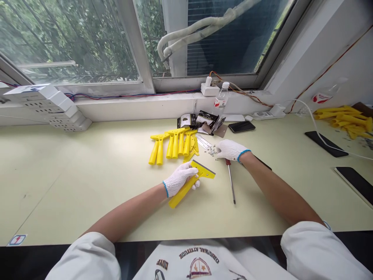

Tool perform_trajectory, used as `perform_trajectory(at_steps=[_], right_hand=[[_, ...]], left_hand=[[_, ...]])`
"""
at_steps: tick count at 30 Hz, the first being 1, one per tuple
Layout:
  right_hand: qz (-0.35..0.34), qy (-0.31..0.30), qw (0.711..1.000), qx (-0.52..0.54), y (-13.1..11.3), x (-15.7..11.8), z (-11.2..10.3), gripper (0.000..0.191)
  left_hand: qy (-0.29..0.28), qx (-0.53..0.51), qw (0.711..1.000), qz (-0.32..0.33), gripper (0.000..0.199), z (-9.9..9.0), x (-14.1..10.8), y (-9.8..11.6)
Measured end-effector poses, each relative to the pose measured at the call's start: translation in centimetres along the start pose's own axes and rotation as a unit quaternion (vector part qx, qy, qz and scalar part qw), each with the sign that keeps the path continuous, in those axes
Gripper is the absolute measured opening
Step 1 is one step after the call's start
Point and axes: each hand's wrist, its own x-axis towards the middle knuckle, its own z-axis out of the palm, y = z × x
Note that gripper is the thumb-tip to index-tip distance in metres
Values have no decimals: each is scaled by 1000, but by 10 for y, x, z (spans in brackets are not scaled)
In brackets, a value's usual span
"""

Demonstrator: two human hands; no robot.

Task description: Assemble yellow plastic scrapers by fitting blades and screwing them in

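My left hand [181, 178], in a white knit glove with a blue cuff, is closed around a yellow scraper [184, 190]. The scraper's wide head with a dark blade edge points up and to the right, and a screw shows in it. My right hand [231, 150], gloved the same way, is lowered at the right side of a small pile of screws [211, 151]. Its fingers are curled down, and what they pinch, if anything, is hidden. Below that hand lies a screwdriver [231, 182], its red handle partly covered by the glove.
Several yellow scraper handles [175, 144] lie behind my left hand, beside flat yellow plates [192, 147] and thin blades [204, 141]. Black packets [206, 116], a plastic bottle [222, 97] and a phone [241, 126] are farther back. White boxes [58, 107] stack at left; more yellow parts [344, 118] lie right.
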Motion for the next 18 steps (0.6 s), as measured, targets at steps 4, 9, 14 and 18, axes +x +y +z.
perform_trajectory(at_steps=[4, 9, 14, 18], right_hand=[[3, 1, 1000, -9, -1, 3, 1, 35], [24, -8, 1000, -3, -7, 3, 2, 35], [58, 0, 998, 17, -17, -1, 6, 37], [68, 6, 997, 28, -18, -2, 5, 35]], left_hand=[[-8, 24, 1000, 15, 43, 4, -2, 6], [-3, 53, 999, 9, 42, 2, -3, 7], [0, 61, 998, 10, 43, 3, -4, 9], [10, 70, 997, 21, 39, 4, -4, 10]])
